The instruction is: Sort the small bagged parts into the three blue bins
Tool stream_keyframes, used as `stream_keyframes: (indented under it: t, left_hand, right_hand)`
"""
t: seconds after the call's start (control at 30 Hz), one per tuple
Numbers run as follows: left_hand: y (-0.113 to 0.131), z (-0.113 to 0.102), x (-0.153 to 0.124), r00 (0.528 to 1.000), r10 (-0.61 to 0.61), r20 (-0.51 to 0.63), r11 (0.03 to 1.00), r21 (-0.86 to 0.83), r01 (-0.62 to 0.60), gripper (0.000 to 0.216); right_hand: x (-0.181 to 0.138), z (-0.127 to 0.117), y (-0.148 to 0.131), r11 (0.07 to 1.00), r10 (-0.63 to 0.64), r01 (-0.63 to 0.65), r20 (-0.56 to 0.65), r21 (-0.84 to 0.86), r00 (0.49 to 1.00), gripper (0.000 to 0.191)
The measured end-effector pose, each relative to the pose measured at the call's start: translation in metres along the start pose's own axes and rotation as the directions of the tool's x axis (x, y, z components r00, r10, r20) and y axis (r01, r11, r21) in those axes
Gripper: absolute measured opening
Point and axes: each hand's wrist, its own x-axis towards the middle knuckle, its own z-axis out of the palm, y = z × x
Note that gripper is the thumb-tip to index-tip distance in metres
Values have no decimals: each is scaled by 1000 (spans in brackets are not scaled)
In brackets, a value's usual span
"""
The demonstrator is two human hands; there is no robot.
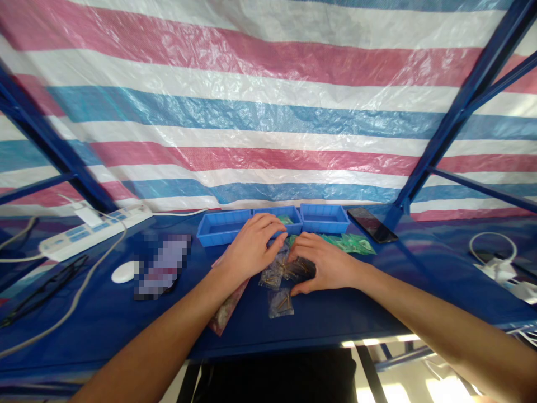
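Observation:
My left hand (251, 246) rests with curled fingers on a cluster of small clear bags of brass parts (280, 273) in the middle of the blue table (335, 313). My right hand (325, 266) lies beside it, fingers bent over the same bags, thumb tucked under. One small bag (280, 303) lies alone just in front of the hands. A longer pinkish bag (229, 308) runs under my left forearm. What the fingers grip is hidden.
Three blue trays (222, 226) stand in a row behind the hands, green bags (350, 243) beside them. A phone (372, 224) lies at the right, a power strip (90, 230), a white mouse (125, 272) and cables at the left. A striped tarp hangs behind.

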Motion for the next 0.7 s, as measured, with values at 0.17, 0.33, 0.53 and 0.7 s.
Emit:
stream_keyframes:
  t: [0.17,0.33,0.53,0.7]
  left_hand:
    - [0,1,-1,1000,5,6,1000,-3,-5,25]
    - [5,-3,0,1000,3,1,994,-106,-3,25]
    - [20,-12,1,987,-118,110,945,-292,146,29]
    - [21,-8,1,964,-217,152,898,-357,259,32]
  right_hand:
    - [0,-1,-2,998,-2,4,-41,60,999,5]
    - [-1,-4,2,958,119,-75,-147,275,982,5]
    - [-3,-2,14,757,399,-228,-157,613,903,20]
    - [-3,1,19,629,457,-207,-141,749,878,26]
